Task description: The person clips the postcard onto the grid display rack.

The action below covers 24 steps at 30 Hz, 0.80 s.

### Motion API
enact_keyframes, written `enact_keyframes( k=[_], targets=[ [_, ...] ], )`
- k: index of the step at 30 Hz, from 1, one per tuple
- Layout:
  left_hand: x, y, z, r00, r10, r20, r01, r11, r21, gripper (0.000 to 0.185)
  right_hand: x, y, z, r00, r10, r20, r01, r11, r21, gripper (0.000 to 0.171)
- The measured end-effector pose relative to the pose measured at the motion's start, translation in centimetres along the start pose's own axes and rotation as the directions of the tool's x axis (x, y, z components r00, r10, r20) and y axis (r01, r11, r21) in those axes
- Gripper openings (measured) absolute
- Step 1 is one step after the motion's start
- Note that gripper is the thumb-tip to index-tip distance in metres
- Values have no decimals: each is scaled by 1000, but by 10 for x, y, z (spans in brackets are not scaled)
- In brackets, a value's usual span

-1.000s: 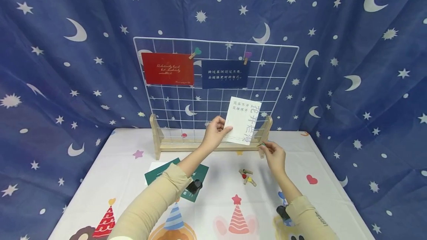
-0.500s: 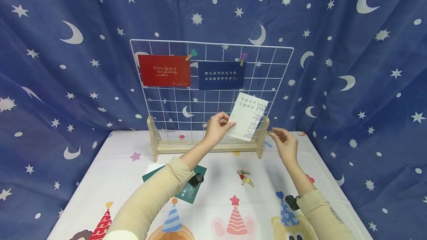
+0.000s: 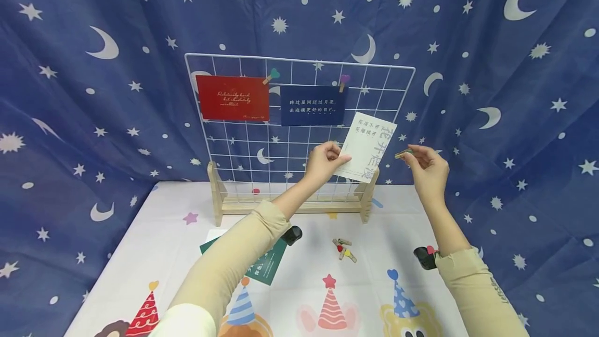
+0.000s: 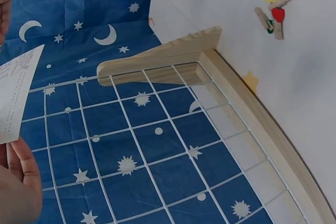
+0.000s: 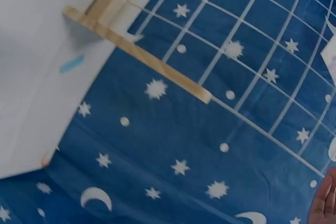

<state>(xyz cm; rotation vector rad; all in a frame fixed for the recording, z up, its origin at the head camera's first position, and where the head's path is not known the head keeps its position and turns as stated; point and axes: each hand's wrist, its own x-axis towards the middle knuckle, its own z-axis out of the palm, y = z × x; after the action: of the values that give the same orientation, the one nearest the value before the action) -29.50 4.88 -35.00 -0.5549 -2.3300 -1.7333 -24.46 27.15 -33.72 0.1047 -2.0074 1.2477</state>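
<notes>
My left hand [image 3: 325,163] pinches the lower left corner of a white card [image 3: 368,146] with printed characters and holds it up in front of the right side of the white wire grid [image 3: 299,129]. The same card [image 4: 14,95] shows at the left edge of the left wrist view, above my left hand [image 4: 18,182]. My right hand [image 3: 423,168] is raised just right of the card and pinches a small wooden clip [image 3: 402,154] between thumb and fingers. Only a fingertip of my right hand [image 5: 325,203] shows in the right wrist view.
A red card [image 3: 232,98] and a dark blue card [image 3: 312,105] are clipped to the grid's top row. The grid stands in a wooden base [image 3: 285,204]. Several loose clips [image 3: 343,249] and a green card [image 3: 264,264] lie on the patterned tablecloth [image 3: 327,295]. A starry blue curtain [image 3: 93,92] hangs behind.
Both hands have risen and moved right. The white card went from the grid's lower rows up to its middle right. The right hand lifted the clip from near the base to card height.
</notes>
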Motion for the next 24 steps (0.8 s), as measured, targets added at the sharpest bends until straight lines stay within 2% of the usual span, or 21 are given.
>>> enact_keyframes(
  k=[4,8,14,19,24],
  targets=[
    [7,1,3,1000,7,-11,-8,1000,-26,23,17,-12,-2,999,-29,-25,28,999,-20,21],
    [16,3,6,998,48,-26,-50,997,-55,21,35,-27,-1,996,-88,-8,87,993,-77,20],
    [30,11,16,993,105,-46,-105,994,7,21,60,-54,-2,986,-161,40,166,964,-206,20],
    [36,20,25,993,97,-74,-96,995,9,23,80,-71,-3,985,-168,50,175,942,-286,20],
    [43,26,31,986,67,-151,-81,993,-86,24,102,-83,-1,990,-137,20,137,936,-324,20]
  ],
)
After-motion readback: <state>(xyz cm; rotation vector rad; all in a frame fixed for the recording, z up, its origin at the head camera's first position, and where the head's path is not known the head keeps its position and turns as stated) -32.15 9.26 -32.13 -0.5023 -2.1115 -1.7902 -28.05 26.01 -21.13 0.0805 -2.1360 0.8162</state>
